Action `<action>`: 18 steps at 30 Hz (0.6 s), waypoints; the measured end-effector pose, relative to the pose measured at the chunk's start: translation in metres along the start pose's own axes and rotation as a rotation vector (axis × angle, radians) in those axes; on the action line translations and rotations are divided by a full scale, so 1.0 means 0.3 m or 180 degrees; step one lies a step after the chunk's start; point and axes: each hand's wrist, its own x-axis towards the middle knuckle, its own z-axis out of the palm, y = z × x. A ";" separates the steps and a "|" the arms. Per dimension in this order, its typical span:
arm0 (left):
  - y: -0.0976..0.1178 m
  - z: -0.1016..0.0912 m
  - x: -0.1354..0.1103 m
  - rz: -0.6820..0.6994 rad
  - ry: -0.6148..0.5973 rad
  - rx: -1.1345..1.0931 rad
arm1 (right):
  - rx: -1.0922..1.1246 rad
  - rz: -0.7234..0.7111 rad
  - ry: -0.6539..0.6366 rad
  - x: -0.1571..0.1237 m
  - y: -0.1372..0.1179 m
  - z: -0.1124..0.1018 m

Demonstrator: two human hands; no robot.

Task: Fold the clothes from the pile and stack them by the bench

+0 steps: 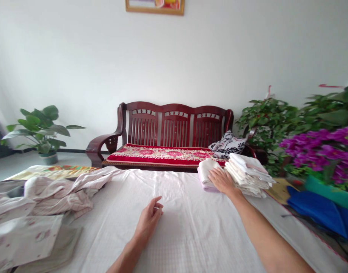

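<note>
My right hand (223, 180) lies flat, fingers stretched, on a small folded pale cloth (206, 171) at the far right of the white-covered table (174, 212). Right beside it stands a taller stack of folded white cloths (249, 174). My left hand (149, 220) hovers over the middle of the table with fingers loosely curled and nothing in them. A heap of unfolded striped and flowered fabric (49, 195) lies at the left.
A dark wooden bench (168, 131) with a red flowered cushion and a patterned pillow (226, 146) stands behind the table. Potted plants are at the left (40, 131) and right (269, 121); purple flowers (324, 148) and blue cloth (319, 206) are at the right edge.
</note>
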 end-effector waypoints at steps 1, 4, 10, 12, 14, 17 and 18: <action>0.000 0.002 0.002 0.0031 -0.0002 0.0000 | -0.0013 0.0026 0.0101 -0.012 -0.022 -0.009; -0.002 0.006 0.009 0.0098 0.0020 -0.0013 | -0.0047 -0.0038 0.0590 -0.082 -0.126 -0.017; -0.022 0.015 0.022 0.0183 0.0015 0.0079 | 0.0421 -0.0928 0.0342 -0.335 -0.424 0.093; -0.028 0.015 0.020 0.0192 -0.0009 0.0140 | 0.0521 -0.1073 0.0104 -0.425 -0.498 0.152; -0.031 0.013 0.014 0.0213 -0.0027 0.0232 | 0.0503 -0.1138 -0.0102 -0.502 -0.546 0.202; -0.031 0.002 -0.006 0.0296 -0.0061 0.0433 | 0.0361 -0.1210 -0.0115 -0.581 -0.573 0.244; -0.029 -0.004 -0.015 0.0340 -0.0090 0.0501 | 0.0328 -0.1246 -0.0049 -0.596 -0.574 0.249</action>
